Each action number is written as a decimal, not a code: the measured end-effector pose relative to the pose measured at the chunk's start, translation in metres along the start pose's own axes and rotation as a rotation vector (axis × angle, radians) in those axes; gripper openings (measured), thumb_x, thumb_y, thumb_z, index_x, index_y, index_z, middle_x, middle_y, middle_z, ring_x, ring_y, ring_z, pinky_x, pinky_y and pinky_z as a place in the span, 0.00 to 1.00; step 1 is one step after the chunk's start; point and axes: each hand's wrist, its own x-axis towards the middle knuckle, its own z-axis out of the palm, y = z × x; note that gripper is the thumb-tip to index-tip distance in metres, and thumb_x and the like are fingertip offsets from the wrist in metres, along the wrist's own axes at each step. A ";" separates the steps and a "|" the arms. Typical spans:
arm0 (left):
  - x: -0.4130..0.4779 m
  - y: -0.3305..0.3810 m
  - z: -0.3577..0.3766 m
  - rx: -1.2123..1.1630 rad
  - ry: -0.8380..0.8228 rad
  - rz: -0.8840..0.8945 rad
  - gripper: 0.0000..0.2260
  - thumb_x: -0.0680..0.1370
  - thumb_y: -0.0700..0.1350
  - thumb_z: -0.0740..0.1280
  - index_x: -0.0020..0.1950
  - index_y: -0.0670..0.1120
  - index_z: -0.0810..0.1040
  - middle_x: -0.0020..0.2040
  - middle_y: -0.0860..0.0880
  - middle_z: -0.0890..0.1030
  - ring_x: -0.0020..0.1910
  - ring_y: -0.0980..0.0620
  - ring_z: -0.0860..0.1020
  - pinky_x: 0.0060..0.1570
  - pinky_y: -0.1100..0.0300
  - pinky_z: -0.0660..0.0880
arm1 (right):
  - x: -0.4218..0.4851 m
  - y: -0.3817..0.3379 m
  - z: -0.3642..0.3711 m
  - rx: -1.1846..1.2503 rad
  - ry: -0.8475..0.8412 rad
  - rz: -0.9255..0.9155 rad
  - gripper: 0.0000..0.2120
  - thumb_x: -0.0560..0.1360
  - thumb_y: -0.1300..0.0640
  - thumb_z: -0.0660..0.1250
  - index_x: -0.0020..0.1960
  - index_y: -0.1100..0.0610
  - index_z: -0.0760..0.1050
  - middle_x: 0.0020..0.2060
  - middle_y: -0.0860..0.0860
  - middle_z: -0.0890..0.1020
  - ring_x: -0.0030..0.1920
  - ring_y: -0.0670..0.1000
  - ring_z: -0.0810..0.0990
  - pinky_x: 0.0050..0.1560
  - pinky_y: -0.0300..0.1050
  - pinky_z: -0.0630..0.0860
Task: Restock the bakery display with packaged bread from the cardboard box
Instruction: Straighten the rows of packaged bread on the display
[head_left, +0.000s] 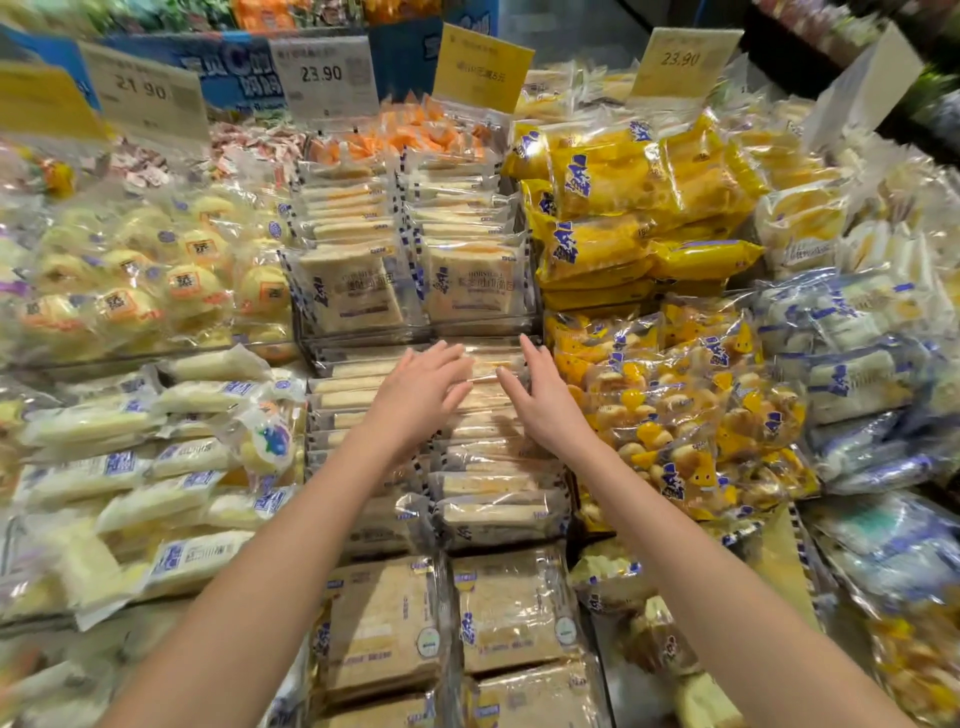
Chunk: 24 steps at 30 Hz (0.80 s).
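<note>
Rows of clear-wrapped sandwich bread packs (493, 457) fill the middle tier of the stepped display. My left hand (423, 392) reaches over the back of the right-hand row with straight fingers that touch the top packs. On the right side of that same row my right hand (540, 397) lies with its fingers extended against the packs. Neither hand holds a pack. More of the same bread stands upright in a clear bin (415, 327) on the tier above and lies flat on the tier below (511, 608). No cardboard box is in view.
Round yellow buns (135, 275) and long white packs (130, 467) lie to the left. Yellow bags (634, 208), small-bun bags (691, 410) and blue-printed packs (857, 364) crowd the right. Price signs (324, 78) stand along the back.
</note>
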 end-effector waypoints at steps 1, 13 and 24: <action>0.003 0.000 0.002 0.039 -0.049 0.017 0.23 0.84 0.57 0.52 0.79 0.55 0.58 0.80 0.56 0.56 0.80 0.53 0.49 0.78 0.45 0.44 | 0.005 -0.002 0.001 -0.002 -0.001 0.010 0.32 0.82 0.43 0.56 0.80 0.54 0.49 0.80 0.55 0.51 0.79 0.51 0.46 0.76 0.48 0.51; 0.015 0.015 0.018 0.162 -0.084 0.064 0.24 0.84 0.60 0.46 0.79 0.59 0.53 0.81 0.55 0.47 0.80 0.53 0.42 0.75 0.39 0.34 | 0.009 0.004 -0.009 0.031 0.047 -0.071 0.25 0.83 0.49 0.58 0.77 0.55 0.62 0.75 0.52 0.65 0.75 0.49 0.62 0.73 0.44 0.60; 0.006 -0.021 0.014 0.144 -0.034 -0.031 0.25 0.81 0.64 0.41 0.78 0.64 0.53 0.81 0.54 0.54 0.79 0.54 0.50 0.76 0.45 0.41 | 0.021 -0.001 0.002 -0.138 -0.069 -0.039 0.28 0.82 0.44 0.57 0.79 0.51 0.56 0.79 0.54 0.53 0.78 0.52 0.57 0.73 0.48 0.59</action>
